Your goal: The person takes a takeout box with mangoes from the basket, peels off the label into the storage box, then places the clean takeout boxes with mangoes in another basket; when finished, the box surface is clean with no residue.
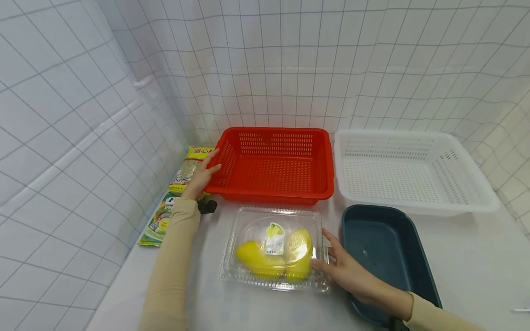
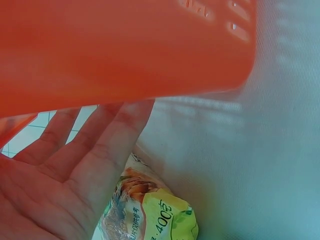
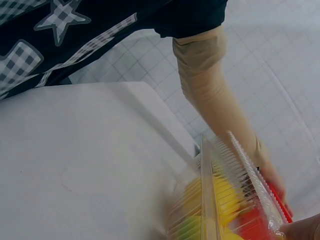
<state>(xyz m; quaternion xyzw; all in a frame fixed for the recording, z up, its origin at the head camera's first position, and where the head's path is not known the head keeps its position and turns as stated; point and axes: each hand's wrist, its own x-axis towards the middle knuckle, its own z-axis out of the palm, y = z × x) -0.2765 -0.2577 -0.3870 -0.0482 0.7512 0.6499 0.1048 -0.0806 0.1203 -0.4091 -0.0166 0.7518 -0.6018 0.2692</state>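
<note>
My left hand (image 1: 200, 175) touches the left side of the red basket (image 1: 270, 195), its fingers stretched along the rim. In the left wrist view, the red basket (image 2: 125, 60) hides the fingertips of the left hand (image 2: 75, 165). Near the front middle of the table lies a clear plastic box (image 1: 252, 220) with yellow fruit (image 1: 258, 259) inside and a label (image 1: 275, 239) on its lid. My right hand (image 1: 345, 269) holds the box by its right edge, thumb on the lid's border. The clear plastic box (image 3: 207, 190) fills the lower right of the right wrist view.
A white basket (image 1: 414, 207) stands right of the red one. The dark blue tray (image 1: 385, 248) sits in front of it, under the right forearm. Yellow and green food packets (image 1: 188, 170) lie by the left cloth wall. Grid-patterned cloth (image 1: 269, 59) encloses the white table (image 1: 463, 257).
</note>
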